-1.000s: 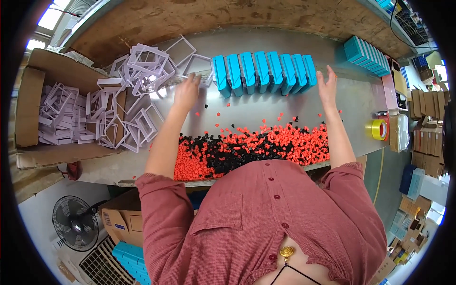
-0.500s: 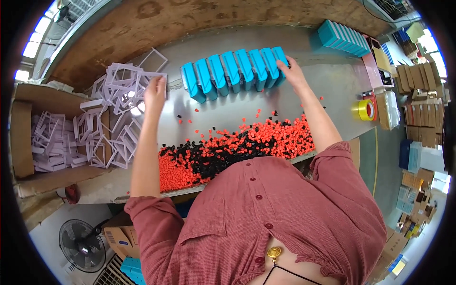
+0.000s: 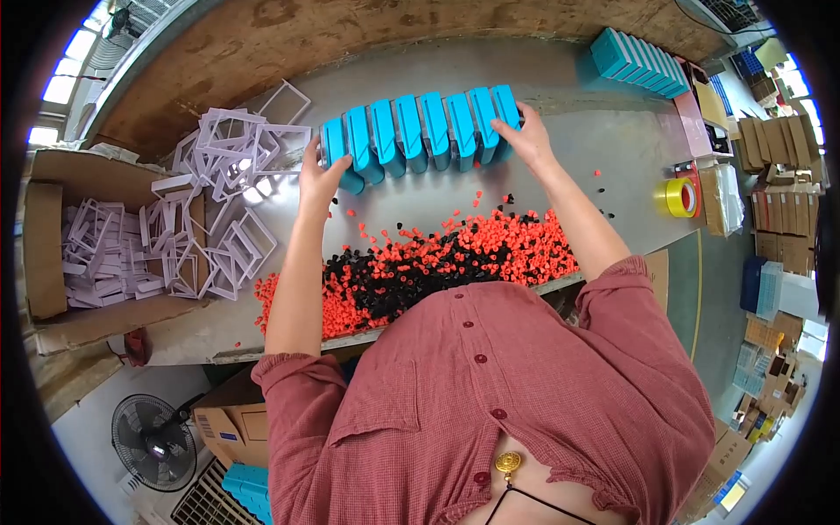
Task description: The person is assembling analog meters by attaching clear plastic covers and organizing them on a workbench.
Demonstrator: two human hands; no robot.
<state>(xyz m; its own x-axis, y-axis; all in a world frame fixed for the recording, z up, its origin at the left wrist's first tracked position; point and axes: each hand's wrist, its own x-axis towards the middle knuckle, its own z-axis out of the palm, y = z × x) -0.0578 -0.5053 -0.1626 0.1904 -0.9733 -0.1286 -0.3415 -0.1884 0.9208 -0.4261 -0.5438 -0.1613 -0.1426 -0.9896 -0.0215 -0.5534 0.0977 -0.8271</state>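
Observation:
A row of several upright blue plastic cases stands on the metal tabletop in front of me, with narrow gaps between some of them. My left hand grips the leftmost case, thumb on its near side and fingers around its outer end. At the other end, my right hand holds the rightmost case, its thumb over the near top edge. Between my arms lies a spread of small red and black plastic pieces. White rectangular frames are heaped just beyond my left hand.
An open cardboard box on the left holds more white frames. At the back right stands another row of blue cases. A yellow tape roll sits by the right edge. A wooden board runs along the back.
My left hand has moved right, from the white frames to the left end of the blue row. The row's left end has shifted slightly left; my right hand stays at the right end.

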